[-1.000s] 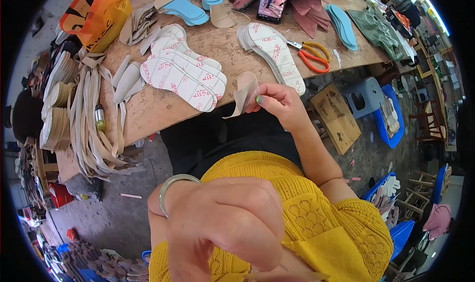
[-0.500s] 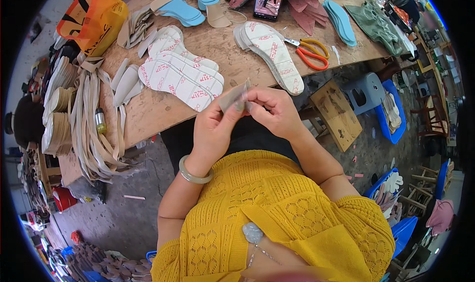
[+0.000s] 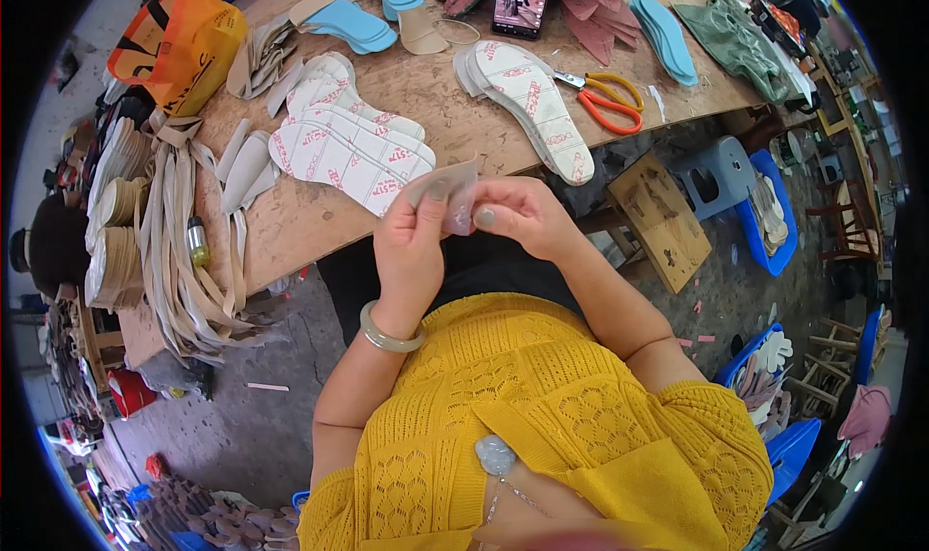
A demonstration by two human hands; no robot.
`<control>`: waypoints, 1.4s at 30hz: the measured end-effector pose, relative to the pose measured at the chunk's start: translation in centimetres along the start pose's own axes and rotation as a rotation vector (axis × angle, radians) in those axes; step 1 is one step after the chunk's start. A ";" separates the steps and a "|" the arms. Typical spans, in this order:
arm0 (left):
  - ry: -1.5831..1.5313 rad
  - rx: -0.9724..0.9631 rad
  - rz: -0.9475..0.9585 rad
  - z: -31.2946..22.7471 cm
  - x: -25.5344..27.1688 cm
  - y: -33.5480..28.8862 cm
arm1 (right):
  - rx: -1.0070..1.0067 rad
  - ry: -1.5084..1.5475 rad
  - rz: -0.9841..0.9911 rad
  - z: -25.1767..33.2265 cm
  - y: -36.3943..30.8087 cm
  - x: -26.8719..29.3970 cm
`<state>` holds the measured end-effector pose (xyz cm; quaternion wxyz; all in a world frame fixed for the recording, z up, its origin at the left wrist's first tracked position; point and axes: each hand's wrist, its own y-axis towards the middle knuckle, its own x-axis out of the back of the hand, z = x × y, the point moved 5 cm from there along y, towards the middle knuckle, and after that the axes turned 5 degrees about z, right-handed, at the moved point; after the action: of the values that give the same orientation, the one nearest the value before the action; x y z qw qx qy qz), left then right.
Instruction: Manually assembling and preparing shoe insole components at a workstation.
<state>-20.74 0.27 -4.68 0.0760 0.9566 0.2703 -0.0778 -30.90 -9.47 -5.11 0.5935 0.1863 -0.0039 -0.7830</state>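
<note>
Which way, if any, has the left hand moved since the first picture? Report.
Yes, the left hand has moved forward, toward the near edge of the wooden table, and pinches the beige piece.

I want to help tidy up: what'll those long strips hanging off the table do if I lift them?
Probably flop: the strips droop and bend over the edge of the table. They look thin, so each is likely light. They might tangle, since they overlap in a bunch.

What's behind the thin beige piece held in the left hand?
Beyond its upper edge, the wooden tabletop shows. The left hand has its thumb on the near face of the beige piece; whatever lies against the far face is covered.
</note>
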 end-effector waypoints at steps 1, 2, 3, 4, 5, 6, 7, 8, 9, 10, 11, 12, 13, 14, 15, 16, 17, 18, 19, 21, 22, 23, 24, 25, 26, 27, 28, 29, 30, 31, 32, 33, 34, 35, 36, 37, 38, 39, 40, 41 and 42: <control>0.001 0.000 0.000 0.1 -0.2 0.0 | -0.084 -0.010 0.026 -0.2 0.0 -0.2; 0.137 -0.118 0.074 -0.5 -0.9 0.0 | -0.084 -0.009 0.027 -0.1 0.1 -0.4; 0.273 -0.237 0.148 -1.0 -1.5 -0.1 | -0.125 -0.150 -0.036 -0.3 0.1 -0.5; 0.232 -0.180 0.185 -0.7 -1.6 -0.4 | -0.166 -0.291 -0.102 -0.3 0.0 -0.3; 0.232 -0.179 0.187 -0.8 -1.5 -0.4 | -0.166 -0.290 -0.104 -0.5 -0.1 -0.2; 0.211 -0.063 0.186 -0.5 -1.3 -0.3 | -0.152 -0.201 -0.120 -0.9 -0.3 0.0; 0.189 0.053 0.182 -0.1 -1.0 -0.3 | -0.138 -0.112 -0.133 -1.3 -0.5 0.1; 0.190 0.053 0.182 -0.1 -0.8 -0.2 | -0.139 -0.111 -0.133 -1.6 -0.6 0.3; 0.082 -0.014 0.146 -0.3 -0.6 0.1 | -0.076 -0.364 -0.099 -1.2 -0.9 0.6; -0.026 -0.080 0.111 -0.4 -0.2 0.3 | -0.013 -0.617 -0.065 -1.0 -1.3 0.9; -0.024 -0.081 0.108 -0.5 0.3 0.5 | -0.012 -0.616 -0.061 -1.2 -2.0 1.2; 0.035 -0.077 -0.073 -0.7 1.8 0.6 | -0.027 -0.691 -0.070 -1.3 -3.2 1.7; 0.091 -0.070 -0.250 -0.8 3.4 0.7 | -0.045 -0.768 -0.083 -1.7 -4.6 2.6; -0.053 -0.115 -0.280 -1.9 4.5 1.4 | -0.130 -0.838 -0.130 -2.8 -6.5 4.4; -0.196 -0.161 -0.312 -3.4 5.5 2.1 | -0.216 -0.905 -0.175 -4.0 -8.6 6.4; -0.239 -0.193 -0.277 -4.7 5.8 2.4 | -0.441 -1.187 -0.121 -5.0 -11.0 8.1; -0.239 -0.197 -0.282 -4.5 5.7 2.3 | -0.669 -1.467 -0.065 -5.1 -12.2 8.9; -0.283 -0.121 -0.238 -3.7 5.1 2.4 | -0.665 -1.470 -0.060 -4.9 -12.7 8.9; -0.322 -0.046 -0.196 -2.7 4.5 2.4 | -0.682 -1.393 -0.160 -3.1 -12.3 8.5; -0.402 0.074 -0.155 -0.8 2.0 1.6 | -0.528 -0.949 -0.316 0.0 -10.7 7.0; -0.451 0.094 -0.092 -0.8 0.2 1.2 | -0.352 -0.581 -0.364 1.0 -9.0 5.4; -0.458 0.126 -0.007 0.1 -0.9 0.9 | -0.351 -0.580 -0.365 1.6 -7.2 3.7; -0.427 0.144 0.038 0.5 -1.5 0.5 | -0.242 -0.276 -0.351 2.2 -5.1 1.8; -0.399 0.163 0.088 0.9 -2.0 0.2 | -0.132 0.025 -0.333 2.4 -3.6 0.5; -0.398 0.159 0.085 1.0 -1.8 0.0 | -0.131 0.024 -0.328 2.0 -2.6 -0.1; -0.275 0.035 0.080 0.5 -1.4 -0.1 | -0.104 0.116 -0.346 1.5 -2.0 -0.5; -0.153 -0.085 0.078 0.0 -1.2 -0.3 | -0.079 0.207 -0.369 0.9 -1.5 -0.6; -0.156 -0.085 0.077 0.0 -0.7 -0.4 | -0.081 0.204 -0.369 0.4 -1.0 -0.6; -0.043 -0.154 0.079 -0.4 0.0 -0.5 | 0.004 0.190 -0.371 0.3 -0.5 -0.4; 0.075 -0.221 0.079 -0.9 0.4 -0.6 | 0.089 0.178 -0.370 0.6 0.0 -0.6; -0.012 -0.256 0.129 -1.1 0.1 -1.0 | 0.090 0.202 -0.406 0.7 0.3 -0.8; -0.013 -0.256 0.128 -1.4 0.4 -1.3 | 0.089 0.202 -0.406 1.2 0.5 -0.9; -0.198 -0.192 0.229 -1.6 0.5 -1.5 | 0.133 0.133 -0.386 2.1 0.9 -1.0; -0.383 -0.125 0.330 -1.7 0.5 -1.6 | 0.177 0.063 -0.366 2.8 1.2 -0.9; -0.350 -0.143 0.257 -1.9 1.3 -1.1 | 0.173 -0.029 -0.271 3.3 1.3 -0.8; -0.403 -0.151 0.267 -0.8 3.3 0.0 | 0.171 -0.030 -0.267 3.7 1.3 -1.3; -0.476 -0.057 0.243 -1.0 3.1 1.0 | 0.120 -0.063 -0.116 4.0 1.5 -2.6; -0.548 0.039 0.219 -1.4 2.7 1.6 | 0.069 -0.095 0.034 4.1 1.6 -3.8; -0.654 0.119 0.236 -1.4 1.8 1.9 | 0.058 -0.081 0.187 4.1 1.8 -5.1; -0.654 0.117 0.231 -1.3 1.3 1.7 | 0.025 -0.180 0.349 4.2 1.8 -6.5; -0.762 0.222 0.291 -0.7 0.2 1.3 | 0.222 -0.391 0.404 4.2 2.3 -7.7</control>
<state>-19.78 -0.59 -3.93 0.0774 0.8900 0.0748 -0.4430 -28.25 -3.90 1.52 0.7013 0.0912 -0.2406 -0.6648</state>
